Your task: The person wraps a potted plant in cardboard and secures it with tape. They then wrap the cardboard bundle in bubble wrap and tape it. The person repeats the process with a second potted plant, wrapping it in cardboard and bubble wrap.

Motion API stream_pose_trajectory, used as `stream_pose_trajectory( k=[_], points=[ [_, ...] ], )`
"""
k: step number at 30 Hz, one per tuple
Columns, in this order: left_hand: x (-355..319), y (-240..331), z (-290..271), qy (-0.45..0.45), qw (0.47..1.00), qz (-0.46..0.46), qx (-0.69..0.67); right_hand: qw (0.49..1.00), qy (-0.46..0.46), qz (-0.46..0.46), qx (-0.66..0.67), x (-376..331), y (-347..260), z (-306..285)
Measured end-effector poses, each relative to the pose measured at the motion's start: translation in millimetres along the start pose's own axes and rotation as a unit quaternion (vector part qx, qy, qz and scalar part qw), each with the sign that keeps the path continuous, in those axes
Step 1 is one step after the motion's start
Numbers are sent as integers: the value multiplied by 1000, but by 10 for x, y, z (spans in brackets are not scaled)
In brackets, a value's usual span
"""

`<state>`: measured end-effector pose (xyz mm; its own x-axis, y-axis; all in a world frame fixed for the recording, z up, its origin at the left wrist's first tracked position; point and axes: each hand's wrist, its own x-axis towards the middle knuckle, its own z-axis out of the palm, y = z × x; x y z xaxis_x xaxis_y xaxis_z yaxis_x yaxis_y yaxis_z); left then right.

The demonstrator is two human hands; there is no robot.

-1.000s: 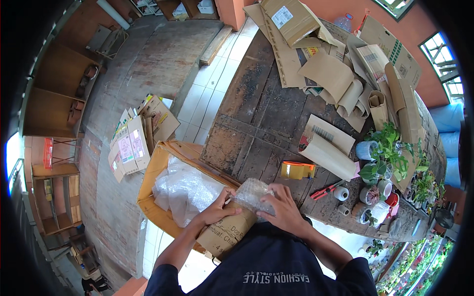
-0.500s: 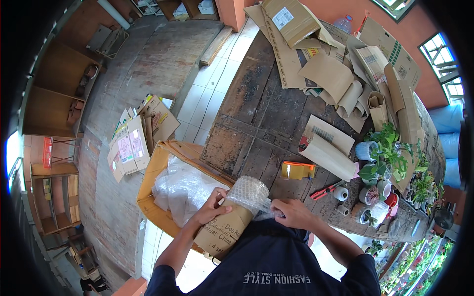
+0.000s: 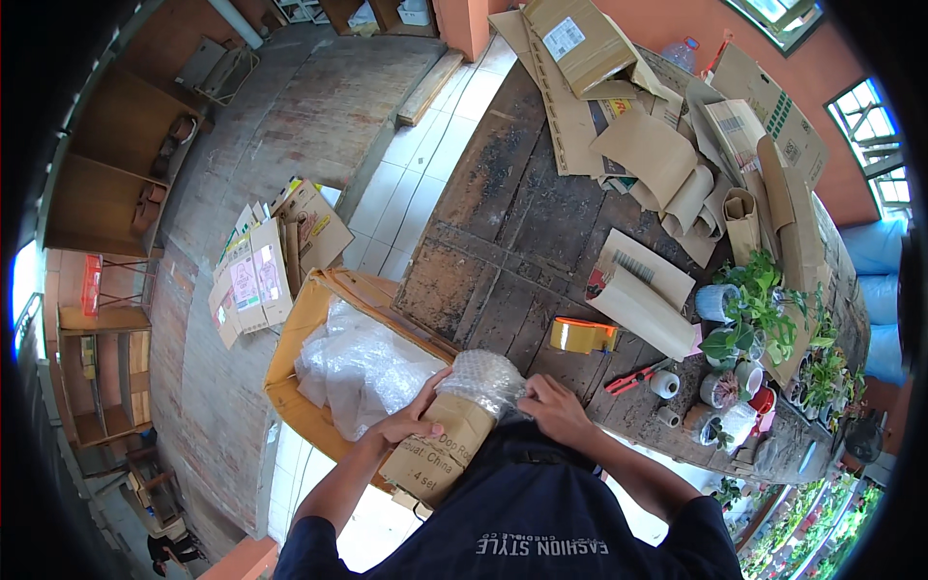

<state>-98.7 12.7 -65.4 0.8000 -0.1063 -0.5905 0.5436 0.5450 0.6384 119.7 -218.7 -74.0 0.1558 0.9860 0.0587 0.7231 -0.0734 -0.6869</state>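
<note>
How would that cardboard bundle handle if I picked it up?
The cardboard bundle is probably stiff, given its folded edges. The bubble wrap on its end, dotted with bubbles, would likely squash; its glossy film might slip.

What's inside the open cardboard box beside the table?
The box holds a loose heap of clear bubble wrap. Its floor, and anything beneath the wrap, is covered and cannot be seen; the left forearm also hides part of its near end.
</note>
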Motion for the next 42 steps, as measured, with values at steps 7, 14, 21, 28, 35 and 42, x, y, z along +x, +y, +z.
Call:
stream_pose_trajectory(
  k=[7, 14, 21, 28, 35, 42],
  points=[
    [-119, 55, 52, 41, 986, 77, -144, 995, -40, 89, -21, -302, 143, -37],
    [-26, 399, 212, 61, 964, 166, -199, 996, 88, 6, 2, 157, 78, -115],
    [-140, 368, 212, 70, 945, 220, -231, 932, 327, 125, 93, 250, 143, -309],
    [-419, 256, -12, 72, 937, 259, -223, 999, -13, -29, -32, -107, 203, -8],
    [-270, 573, 136, 92, 928, 283, -227, 954, 226, 74, 184, 708, -357, -590],
    [-250, 507, 338, 87, 932, 233, -264, 976, 173, -87, 99, 1176, -682, -604]
  ],
)
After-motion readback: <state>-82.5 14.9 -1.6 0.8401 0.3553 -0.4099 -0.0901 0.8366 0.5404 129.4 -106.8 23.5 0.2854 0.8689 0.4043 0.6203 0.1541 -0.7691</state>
